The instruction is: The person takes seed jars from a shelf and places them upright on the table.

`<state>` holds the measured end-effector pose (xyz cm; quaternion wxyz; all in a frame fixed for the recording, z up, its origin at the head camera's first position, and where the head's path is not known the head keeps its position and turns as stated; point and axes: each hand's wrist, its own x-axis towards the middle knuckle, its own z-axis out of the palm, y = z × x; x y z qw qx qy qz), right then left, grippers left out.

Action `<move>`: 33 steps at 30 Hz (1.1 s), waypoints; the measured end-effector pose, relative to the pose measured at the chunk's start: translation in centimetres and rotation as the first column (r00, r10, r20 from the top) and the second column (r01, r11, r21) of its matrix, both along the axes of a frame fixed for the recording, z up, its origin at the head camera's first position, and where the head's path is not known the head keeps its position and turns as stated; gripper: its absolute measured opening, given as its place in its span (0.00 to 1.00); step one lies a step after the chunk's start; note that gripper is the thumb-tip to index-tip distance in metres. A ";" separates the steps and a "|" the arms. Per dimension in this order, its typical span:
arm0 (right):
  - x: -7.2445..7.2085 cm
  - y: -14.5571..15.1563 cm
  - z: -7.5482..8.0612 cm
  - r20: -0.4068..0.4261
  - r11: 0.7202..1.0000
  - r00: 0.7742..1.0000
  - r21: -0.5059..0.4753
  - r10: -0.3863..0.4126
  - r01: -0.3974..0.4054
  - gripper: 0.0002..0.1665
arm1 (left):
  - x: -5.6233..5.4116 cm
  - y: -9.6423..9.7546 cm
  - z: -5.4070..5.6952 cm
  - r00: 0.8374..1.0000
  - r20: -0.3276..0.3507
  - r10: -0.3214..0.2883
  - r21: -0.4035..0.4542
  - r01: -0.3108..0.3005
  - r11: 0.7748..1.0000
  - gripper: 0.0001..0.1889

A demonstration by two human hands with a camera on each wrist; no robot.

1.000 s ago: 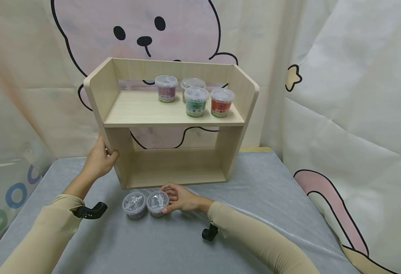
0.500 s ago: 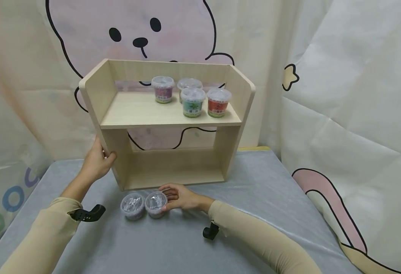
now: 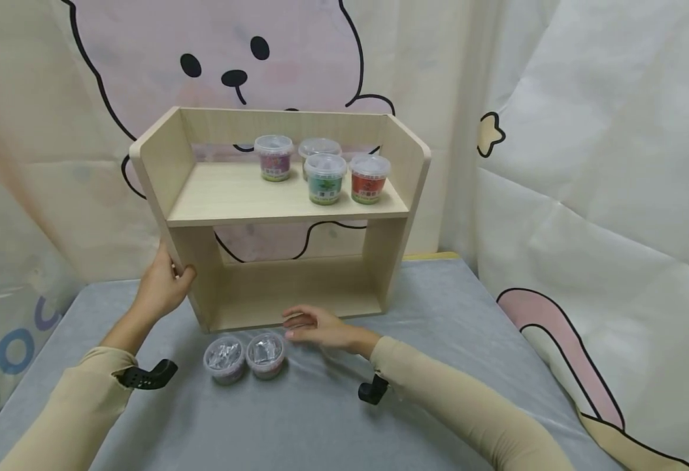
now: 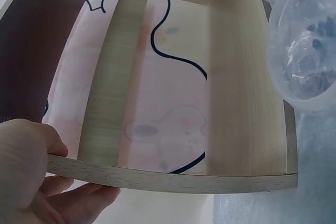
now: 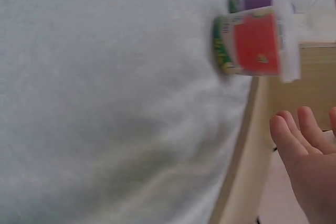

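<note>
My left hand (image 3: 165,284) grips the left side panel of a two-tier wooden shelf (image 3: 227,203). In the left wrist view, the thumb lies on one face of the panel edge (image 4: 173,179) and the fingers on the other. Just in front of the shelf, two clear-lidded plastic tubs stand side by side on the cloth, a left tub (image 3: 224,360) and a right tub (image 3: 265,356). My right hand (image 3: 323,329) hovers close to the right tub, fingers extended and holding nothing. That tub shows a red label (image 5: 254,43) in the right wrist view.
On the upper tier stand a purple-labelled tub (image 3: 274,158), a green-labelled tub (image 3: 325,180), a red-labelled tub (image 3: 369,180) and a partly hidden tub (image 3: 319,147) behind. A grey cloth (image 3: 438,340) covers the table. Printed curtains (image 3: 586,163) hang around it.
My right hand has let go of the right tub and moved slightly right and away from it. The left hand keeps its grip on the shelf. The head view has shifted a little.
</note>
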<state>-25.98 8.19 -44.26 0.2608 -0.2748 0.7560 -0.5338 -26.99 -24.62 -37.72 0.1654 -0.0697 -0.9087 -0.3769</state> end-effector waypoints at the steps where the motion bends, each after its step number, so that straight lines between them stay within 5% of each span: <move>1: 0.0 0.1 0.4 -0.005 1.000 1.000 -0.008 0.002 -0.003 0.30 | 0.0 0.0 0.0 1.000 0.000 -0.001 -0.002 0.001 1.000 0.39; 20: 0.6 1.6 7.6 -0.080 0.995 0.996 -0.083 0.044 -0.050 0.29 | -0.2 -0.4 -0.1 1.000 -0.014 -0.018 -0.010 0.018 1.000 0.39; 33: 1.0 4.1 12.2 -0.161 0.986 0.986 -0.164 -0.049 0.022 0.30 | 0.1 -0.2 -0.1 0.999 0.009 -0.032 -0.007 0.032 0.999 0.38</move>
